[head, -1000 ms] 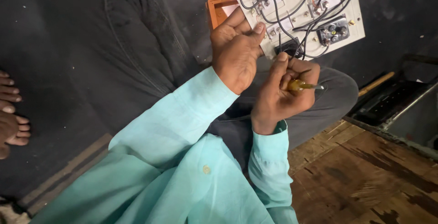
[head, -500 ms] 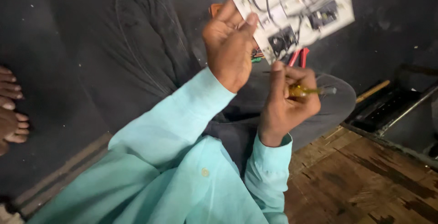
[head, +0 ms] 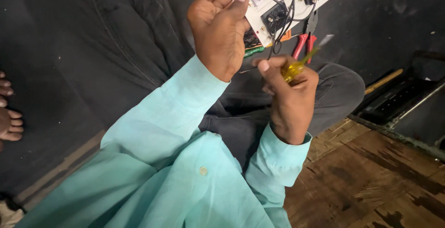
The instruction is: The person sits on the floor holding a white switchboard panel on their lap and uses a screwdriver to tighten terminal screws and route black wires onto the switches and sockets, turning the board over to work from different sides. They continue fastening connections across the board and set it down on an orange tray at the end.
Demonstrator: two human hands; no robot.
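Left hand (head: 221, 33): clamped on the flat white switch board (head: 282, 0), black wires looping.
Right hand (head: 289, 96): fist closed round clear yellow-handled screwdriver (head: 303, 63).
Screwdriver axis: blade slants up-right, away from wrist.

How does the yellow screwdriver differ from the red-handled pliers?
The screwdriver has a clear yellow handle and is held in the right hand; the pliers have red handles and lie untouched beyond it, beside the white switch board. The screwdriver has one shaft, the pliers two handles. Both are hand tools.
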